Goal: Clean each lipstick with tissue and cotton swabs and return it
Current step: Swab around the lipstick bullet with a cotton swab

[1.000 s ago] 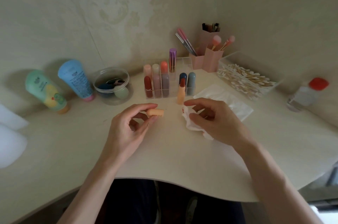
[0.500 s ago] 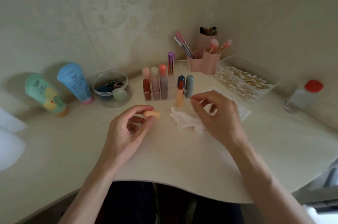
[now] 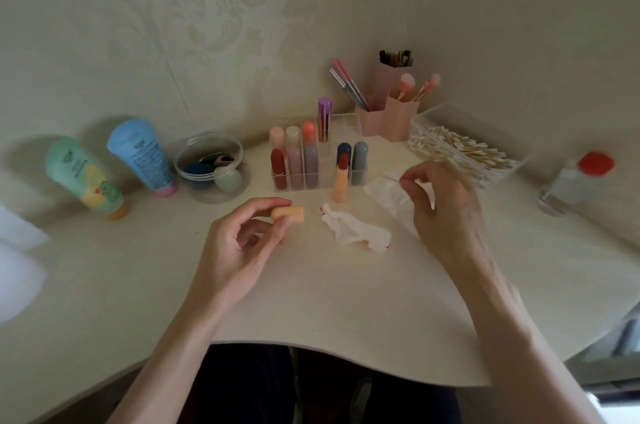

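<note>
My left hand [image 3: 235,250] holds the orange lipstick cap [image 3: 288,214] between thumb and fingers, above the desk. The open orange lipstick [image 3: 341,183], its red bullet showing, stands upright in front of the clear lipstick organizer [image 3: 343,122]. A crumpled, red-stained tissue [image 3: 356,233] lies loose between my hands. My right hand [image 3: 443,209] hovers over a flat tissue [image 3: 386,197], next to the clear box of cotton swabs [image 3: 426,120]. Its thumb and forefinger are pinched together; I cannot tell whether a swab is between them.
Several capped lipsticks stand in the organizer. Pink brush holders [image 3: 398,119] sit behind it. At left are a green tube [image 3: 83,178], a blue tube [image 3: 142,153] and a round clear tub of sponges [image 3: 211,167]. A small red-capped bottle [image 3: 575,181] stands far right.
My right hand let go of the crumpled tissue, which now lies on the desk, and moved right and back toward the cotton swab box. My left hand kept the cap almost still.
</note>
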Available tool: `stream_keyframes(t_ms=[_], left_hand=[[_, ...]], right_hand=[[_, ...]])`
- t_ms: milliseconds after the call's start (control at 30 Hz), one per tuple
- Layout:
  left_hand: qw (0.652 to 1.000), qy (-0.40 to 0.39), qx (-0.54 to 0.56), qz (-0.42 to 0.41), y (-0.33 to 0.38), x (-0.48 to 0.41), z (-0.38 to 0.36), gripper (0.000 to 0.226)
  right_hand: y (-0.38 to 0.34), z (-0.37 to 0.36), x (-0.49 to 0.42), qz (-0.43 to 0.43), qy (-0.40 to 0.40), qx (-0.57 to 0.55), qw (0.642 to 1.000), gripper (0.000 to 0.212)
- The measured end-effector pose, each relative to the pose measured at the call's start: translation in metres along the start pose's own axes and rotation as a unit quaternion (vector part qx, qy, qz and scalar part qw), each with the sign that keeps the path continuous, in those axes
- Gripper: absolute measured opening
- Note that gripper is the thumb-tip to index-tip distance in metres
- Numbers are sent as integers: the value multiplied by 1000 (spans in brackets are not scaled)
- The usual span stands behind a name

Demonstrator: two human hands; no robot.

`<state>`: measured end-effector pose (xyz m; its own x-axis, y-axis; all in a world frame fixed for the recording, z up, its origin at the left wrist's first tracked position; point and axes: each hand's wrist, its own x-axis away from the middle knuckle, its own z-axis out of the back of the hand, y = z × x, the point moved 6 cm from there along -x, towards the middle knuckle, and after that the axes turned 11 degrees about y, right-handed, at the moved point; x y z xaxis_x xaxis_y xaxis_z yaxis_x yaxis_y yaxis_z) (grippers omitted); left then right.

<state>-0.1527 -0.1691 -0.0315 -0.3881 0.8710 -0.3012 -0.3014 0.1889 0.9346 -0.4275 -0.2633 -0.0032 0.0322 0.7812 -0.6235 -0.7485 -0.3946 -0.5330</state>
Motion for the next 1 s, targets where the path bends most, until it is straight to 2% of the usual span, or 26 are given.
stream_keyframes(t_ms=[67, 167, 300, 500, 1000], left_hand=[[1000, -4, 18, 16, -2, -2, 1, 19], [999, -6, 42, 35, -4, -3, 2, 21], [998, -4, 47, 47, -4, -4, 1, 22], [997, -9, 52, 56, -3, -2, -1, 21], [998, -14, 40, 56, -3, -2, 1, 20]], right_hand=[[-24, -5, 5, 26, -67, -119, 990, 8], [-58, -14, 22, 138, -110, -147, 973, 12], [-68, -20, 29, 197, -97, -145, 965, 22], [-78, -23, 33, 230, -78, -123, 962, 12], [-87, -28, 44, 297, -46, -62, 952, 19]])
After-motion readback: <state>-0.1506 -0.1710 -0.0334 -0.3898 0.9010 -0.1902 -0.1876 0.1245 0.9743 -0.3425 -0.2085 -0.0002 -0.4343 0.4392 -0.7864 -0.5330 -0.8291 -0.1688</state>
